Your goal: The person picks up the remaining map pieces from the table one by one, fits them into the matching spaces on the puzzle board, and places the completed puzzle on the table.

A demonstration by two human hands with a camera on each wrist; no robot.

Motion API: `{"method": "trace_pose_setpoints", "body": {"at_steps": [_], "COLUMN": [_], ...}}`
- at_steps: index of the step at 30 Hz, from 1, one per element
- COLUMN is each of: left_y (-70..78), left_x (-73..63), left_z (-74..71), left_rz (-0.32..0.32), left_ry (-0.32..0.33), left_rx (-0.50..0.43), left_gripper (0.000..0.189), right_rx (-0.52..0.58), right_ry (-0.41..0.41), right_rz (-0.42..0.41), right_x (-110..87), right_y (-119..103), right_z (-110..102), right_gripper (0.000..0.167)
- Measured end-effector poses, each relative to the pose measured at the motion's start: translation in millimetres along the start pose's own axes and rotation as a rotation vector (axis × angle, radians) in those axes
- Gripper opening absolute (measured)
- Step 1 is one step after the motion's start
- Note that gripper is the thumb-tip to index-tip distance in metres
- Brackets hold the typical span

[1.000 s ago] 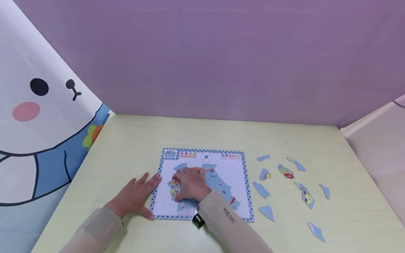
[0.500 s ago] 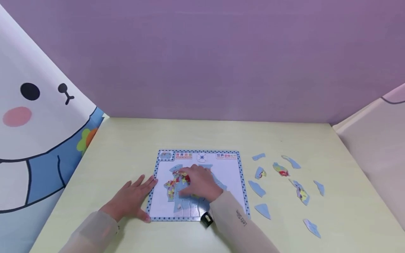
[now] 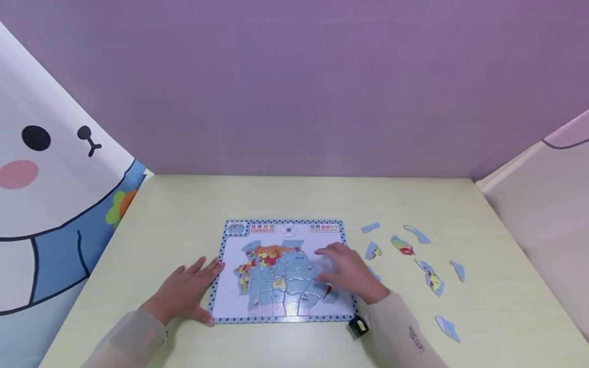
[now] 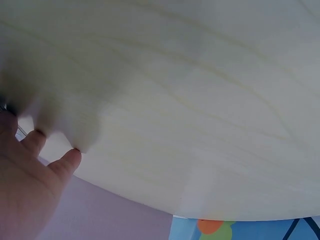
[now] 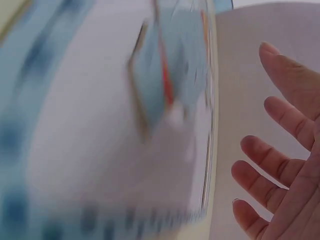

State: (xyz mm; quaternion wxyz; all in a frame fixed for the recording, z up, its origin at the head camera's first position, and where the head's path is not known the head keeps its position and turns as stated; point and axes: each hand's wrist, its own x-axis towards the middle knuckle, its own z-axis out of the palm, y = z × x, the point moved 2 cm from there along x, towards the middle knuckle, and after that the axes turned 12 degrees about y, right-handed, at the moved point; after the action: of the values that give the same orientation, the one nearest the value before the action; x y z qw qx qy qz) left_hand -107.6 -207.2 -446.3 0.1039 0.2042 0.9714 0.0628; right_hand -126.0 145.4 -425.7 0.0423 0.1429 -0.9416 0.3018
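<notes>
A world-map puzzle board (image 3: 232, 250) with a dotted blue border lies flat on the table. Joined map pieces (image 3: 294, 278), mostly blue with red, orange and yellow land, cover its middle. My left hand (image 3: 181, 292) has its fingers spread and touches the board's left edge. In the left wrist view, the left fingertips (image 4: 75, 152) show against the pale tabletop. Above the right part of the board is my right hand (image 3: 349, 271), fingers apart and nothing held. The right wrist view shows that hand (image 5: 285, 165) with loosely bent, separated fingers beside the blurred board (image 5: 100, 150).
Several loose puzzle pieces lie right of the board, among them a green and red piece (image 3: 403, 246), a yellow and purple one (image 3: 430, 278) and a blue one (image 3: 447, 328). The right arm partly covers another. A purple backdrop (image 3: 313, 102) stands behind the table (image 3: 193, 204).
My right hand has moved right, from the joined pieces to the board's right side, uncovering the map's middle. The left hand stays at the left edge. The whole head view has shifted slightly.
</notes>
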Motion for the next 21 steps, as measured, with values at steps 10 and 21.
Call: {"method": "trace_pose_setpoints", "body": {"at_steps": [10,21], "left_y": [3.7,1.4], "left_x": [-0.1,0.0], "left_z": [-2.2,-2.2], "left_rz": [0.003,0.004], "left_ry": [-0.02,-0.025], "left_rx": [0.068,0.089], "left_gripper": [0.119,0.123], "right_rx": [0.021,-0.013], "right_ry": [0.087,-0.007], "right_rz": [0.154,0.274], "right_x": [-33.8,-62.3], "right_y": [53.5,67.3], "right_z": [-43.9,-50.3], "right_gripper": [0.047,0.048]}}
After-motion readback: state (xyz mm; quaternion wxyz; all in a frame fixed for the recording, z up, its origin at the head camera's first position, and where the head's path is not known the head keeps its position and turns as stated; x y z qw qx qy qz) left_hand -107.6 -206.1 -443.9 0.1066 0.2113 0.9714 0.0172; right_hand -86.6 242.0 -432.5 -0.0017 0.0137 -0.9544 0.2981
